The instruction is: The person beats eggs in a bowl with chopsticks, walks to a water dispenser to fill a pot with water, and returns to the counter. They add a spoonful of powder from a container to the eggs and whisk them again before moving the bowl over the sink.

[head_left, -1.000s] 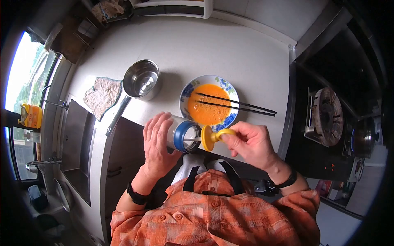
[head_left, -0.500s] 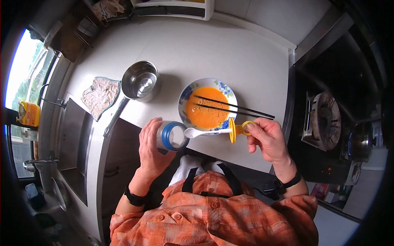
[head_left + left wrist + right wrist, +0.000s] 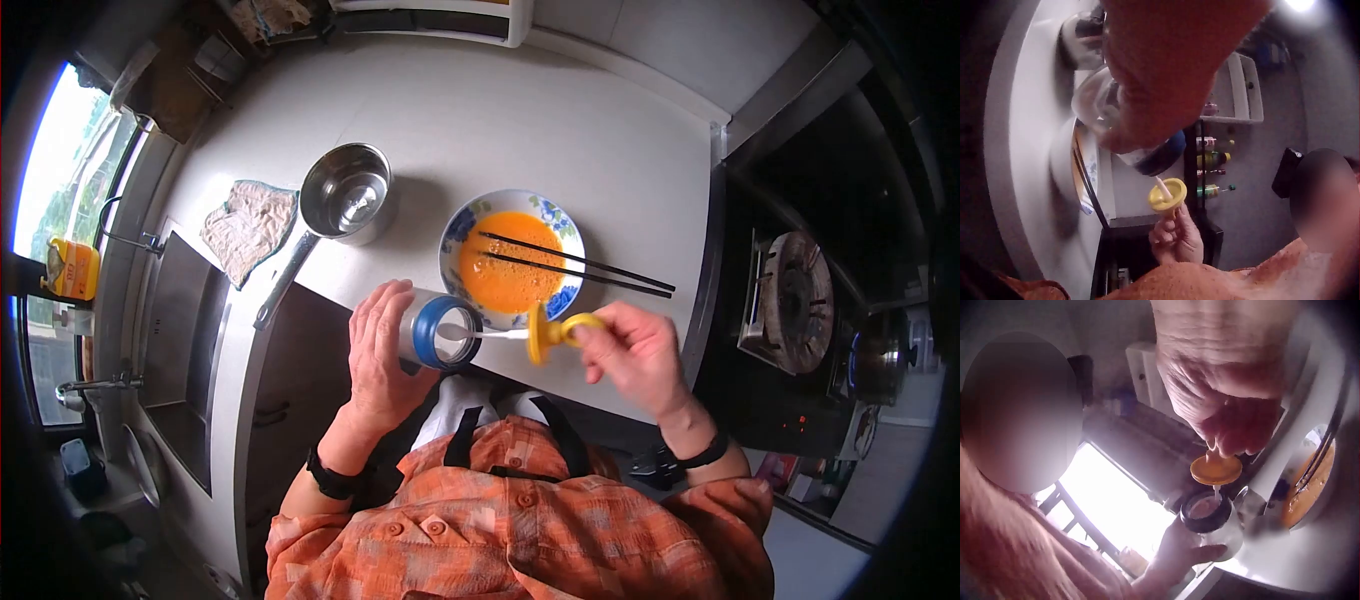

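Spoon (image 3: 502, 335) partly inside blue-rimmed jar (image 3: 426, 330)

It's two hands (image 3: 380, 365) I'm counting now, one jar (image 3: 412, 328), one spoon (image 3: 505, 335), one yellow cap (image 3: 539, 333), one bowl (image 3: 552, 212), two chopsticks (image 3: 620, 275), one pot (image 3: 320, 190) and one cloth (image 3: 250, 228)!

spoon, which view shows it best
The head view: the spoon shows from handle to scoop at the mouth of the jar. Both wrist views show only a short piece of handle between jar and yellow lid.
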Available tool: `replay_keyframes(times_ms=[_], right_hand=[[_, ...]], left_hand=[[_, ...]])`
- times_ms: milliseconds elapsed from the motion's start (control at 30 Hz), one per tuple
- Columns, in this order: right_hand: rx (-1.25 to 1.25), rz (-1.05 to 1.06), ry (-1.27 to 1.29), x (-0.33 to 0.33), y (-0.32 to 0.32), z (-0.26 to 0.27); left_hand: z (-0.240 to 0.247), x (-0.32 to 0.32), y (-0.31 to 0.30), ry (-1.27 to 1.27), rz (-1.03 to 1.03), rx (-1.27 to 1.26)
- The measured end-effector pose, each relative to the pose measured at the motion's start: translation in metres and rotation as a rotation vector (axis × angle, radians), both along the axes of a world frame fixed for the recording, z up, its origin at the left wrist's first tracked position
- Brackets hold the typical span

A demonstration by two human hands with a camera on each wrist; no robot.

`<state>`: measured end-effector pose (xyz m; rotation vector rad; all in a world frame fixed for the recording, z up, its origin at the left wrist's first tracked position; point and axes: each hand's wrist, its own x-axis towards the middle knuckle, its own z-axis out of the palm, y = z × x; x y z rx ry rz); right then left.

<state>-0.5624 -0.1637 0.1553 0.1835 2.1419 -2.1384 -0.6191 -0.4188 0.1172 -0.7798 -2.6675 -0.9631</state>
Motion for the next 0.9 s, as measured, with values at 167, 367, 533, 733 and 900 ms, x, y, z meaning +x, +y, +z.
replay_keyframes(times_ms=[167,367,533,733,900], right_hand=[[0.594,0.14,0.508,-0.003,-0.019,0.002],[0.554,0.166,0.513,-0.004,-0.022,-0.003],[0.231,0.202,0.164,-0.003,-0.016,-0.01],[-0.334,0.067,-0.278,-0.008,0.004,-0.03],[-0.395,0.013,-0.275,-0.003,0.018,-0.03]], left_hand=[[0.005,0.003,0.005,0.048,-0.083,-0.054],[0.004,0.007,0.005,0.037,-0.111,-0.087],[0.002,0.009,0.005,0.035,-0.103,-0.093],[0.001,0.009,0.003,-0.029,-0.058,-0.048],[-0.005,0.009,-0.006,-0.095,0.01,-0.009]])
